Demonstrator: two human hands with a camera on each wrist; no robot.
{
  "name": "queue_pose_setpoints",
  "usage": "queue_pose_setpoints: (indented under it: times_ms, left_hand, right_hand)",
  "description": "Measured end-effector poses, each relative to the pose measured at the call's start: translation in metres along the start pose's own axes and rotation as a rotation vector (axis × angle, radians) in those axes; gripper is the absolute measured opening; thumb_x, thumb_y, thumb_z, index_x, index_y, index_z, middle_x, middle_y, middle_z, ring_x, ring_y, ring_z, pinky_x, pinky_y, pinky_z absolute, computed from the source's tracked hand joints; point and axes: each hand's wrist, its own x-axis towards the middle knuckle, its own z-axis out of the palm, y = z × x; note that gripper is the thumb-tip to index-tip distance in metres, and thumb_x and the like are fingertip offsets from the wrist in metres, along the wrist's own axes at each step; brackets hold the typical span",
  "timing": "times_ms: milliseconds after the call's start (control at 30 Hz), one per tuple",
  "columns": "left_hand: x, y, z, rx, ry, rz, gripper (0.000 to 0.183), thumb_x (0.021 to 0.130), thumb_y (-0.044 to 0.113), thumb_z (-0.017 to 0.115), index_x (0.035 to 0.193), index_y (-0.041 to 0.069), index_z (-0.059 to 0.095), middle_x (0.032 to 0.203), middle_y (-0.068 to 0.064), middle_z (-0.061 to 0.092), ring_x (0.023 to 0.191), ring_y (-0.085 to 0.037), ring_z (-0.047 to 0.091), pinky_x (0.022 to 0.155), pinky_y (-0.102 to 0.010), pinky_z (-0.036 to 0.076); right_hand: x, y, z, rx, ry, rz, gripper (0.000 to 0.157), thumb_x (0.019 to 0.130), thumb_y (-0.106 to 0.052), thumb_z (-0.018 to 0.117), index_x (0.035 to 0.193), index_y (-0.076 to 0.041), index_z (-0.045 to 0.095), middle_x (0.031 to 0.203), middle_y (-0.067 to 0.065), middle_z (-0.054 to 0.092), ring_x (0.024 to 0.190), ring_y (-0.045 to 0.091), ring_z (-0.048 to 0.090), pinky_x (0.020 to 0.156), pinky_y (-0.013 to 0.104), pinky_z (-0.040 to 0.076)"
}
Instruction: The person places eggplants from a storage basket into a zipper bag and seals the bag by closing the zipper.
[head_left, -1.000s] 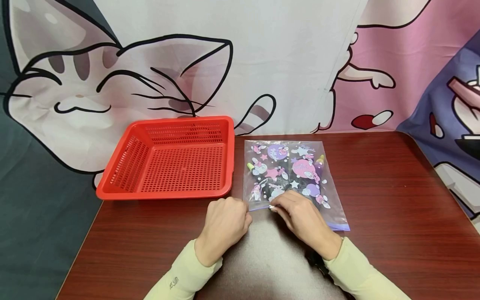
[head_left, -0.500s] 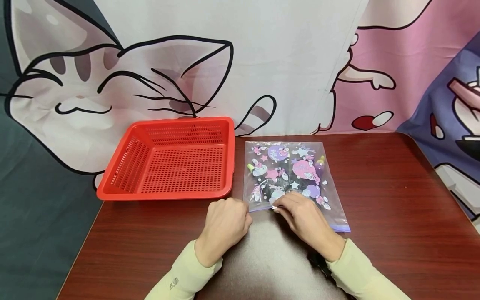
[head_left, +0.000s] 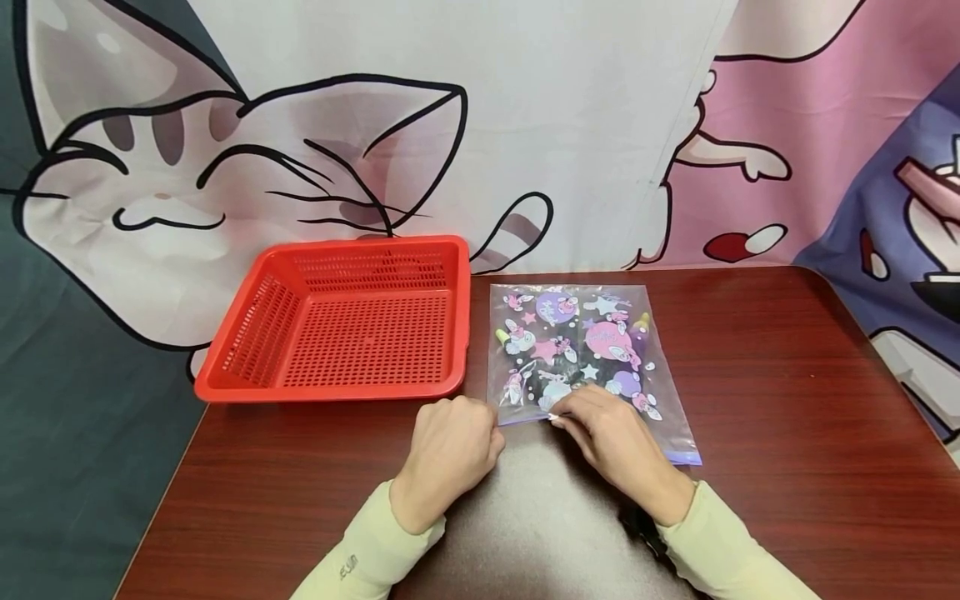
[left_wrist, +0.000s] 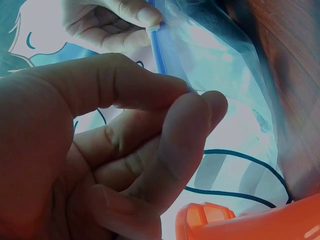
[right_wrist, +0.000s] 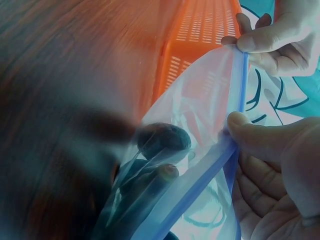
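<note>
A clear zip bag [head_left: 543,346] printed with pink, purple and white cartoon figures lies on the table, its blue-violet zip edge towards me. My left hand [head_left: 455,437] pinches the left corner of that edge between thumb and forefinger, as the left wrist view shows. Farther right along the zip, my right hand [head_left: 611,442] pinches a small white slider [head_left: 552,416]. Right of it, in the right wrist view, the zip's two blue strips [right_wrist: 197,187] stand apart. Through the plastic show dark rounded things [right_wrist: 164,141] and a yellow-green tip [head_left: 502,336]; their kind is unclear.
A red perforated plastic basket [head_left: 367,337] stands left of the bag, with nothing visible in it. Behind the brown wooden table [head_left: 765,375] hangs a cartoon-printed cloth [head_left: 600,125]. A dark object [head_left: 641,529] shows under the right wrist.
My right hand has slid slightly rightwards along the zip with the slider. The left hand keeps its place at the bag's corner.
</note>
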Motion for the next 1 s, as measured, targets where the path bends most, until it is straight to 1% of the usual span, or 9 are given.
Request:
queue_pose_setpoints:
  times_ms: [300, 633, 1000]
  left_hand:
    - [-0.0003, -0.0003, 0.0008, -0.003, -0.012, -0.001, 0.037, 0.068, 0.012, 0.065, 0.047, 0.021, 0.036, 0.044, 0.008, 0.032, 0.039, -0.012, 0.033, 0.036, -0.030, 0.023]
    - [-0.0003, -0.0012, 0.0011, -0.007, -0.008, -0.001, 0.037, 0.067, 0.011, 0.065, 0.046, 0.021, 0.036, 0.043, 0.008, 0.032, 0.039, -0.012, 0.035, 0.036, -0.031, 0.024]
    - [0.0007, -0.0012, 0.0010, -0.019, -0.013, -0.001, 0.038, 0.067, 0.010, 0.064, 0.045, 0.021, 0.035, 0.044, 0.009, 0.028, 0.040, -0.010, 0.032, 0.036, -0.030, 0.022]
  right_hand:
    - [-0.0026, 0.0004, -0.0016, 0.003, 0.004, 0.007, 0.016, 0.081, -0.001, 0.079, 0.090, -0.011, 0.071, 0.085, -0.006, 0.068, 0.080, 0.009, 0.063, 0.072, 0.029, 0.052]
    - [-0.0052, 0.0025, -0.0029, -0.008, -0.001, 0.013, 0.015, 0.081, -0.001, 0.079, 0.090, -0.010, 0.070, 0.086, -0.005, 0.068, 0.080, 0.011, 0.064, 0.073, 0.030, 0.053]
    - [-0.0093, 0.0045, -0.0049, -0.026, -0.010, 0.020, 0.016, 0.082, -0.001, 0.078, 0.091, -0.009, 0.068, 0.088, -0.004, 0.067, 0.083, 0.012, 0.064, 0.074, 0.031, 0.052]
